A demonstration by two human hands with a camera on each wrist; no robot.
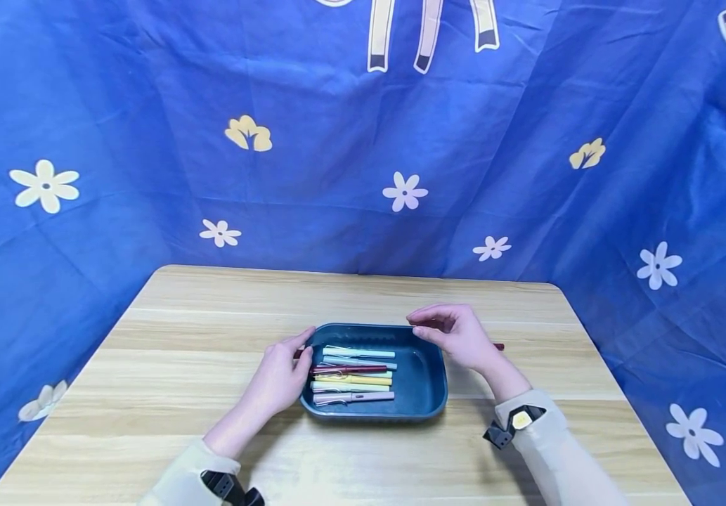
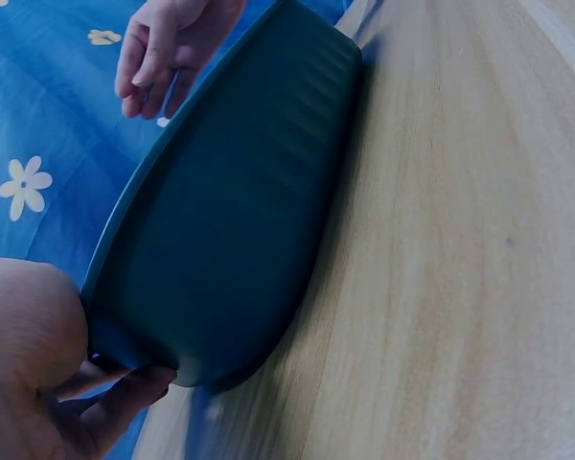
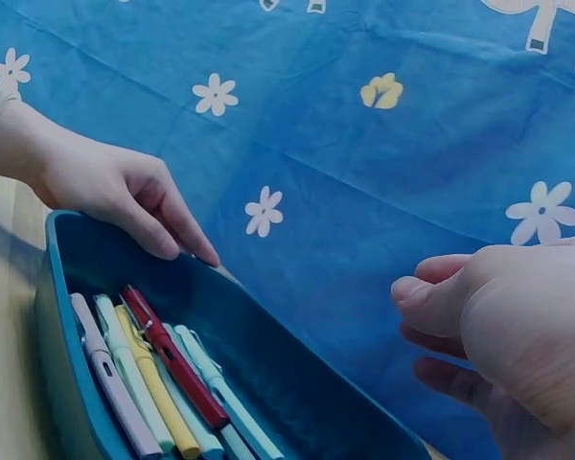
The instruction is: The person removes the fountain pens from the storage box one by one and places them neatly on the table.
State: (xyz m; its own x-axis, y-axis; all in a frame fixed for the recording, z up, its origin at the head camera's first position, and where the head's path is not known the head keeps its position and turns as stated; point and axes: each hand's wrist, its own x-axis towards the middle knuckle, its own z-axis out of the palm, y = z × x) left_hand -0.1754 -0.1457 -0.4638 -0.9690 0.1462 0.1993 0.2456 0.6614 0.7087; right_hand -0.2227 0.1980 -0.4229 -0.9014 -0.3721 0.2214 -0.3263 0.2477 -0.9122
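Observation:
A dark teal tray (image 1: 422, 379) with rounded corners stands on the wooden table. Inside, mostly toward its left half, lie several pens, among them a dark red pen (image 1: 350, 369), a yellow pen (image 1: 353, 379), a lilac pen (image 1: 353, 397) and pale green and blue ones (image 3: 225, 383). My left hand (image 1: 280, 372) grips the tray's left end, its fingers at the rim, as the left wrist view also shows. Over the tray's far right corner hovers my right hand (image 1: 457, 337), fingers loosely bent; the right wrist view shows nothing between them.
A dark red end (image 1: 500, 346) of something pokes out right of my right hand; a hand hides the remainder. Another dark red bit (image 1: 298, 354) shows by my left hand. Behind the table (image 1: 211, 302) hangs a blue cloth (image 1: 312, 176) with flowers.

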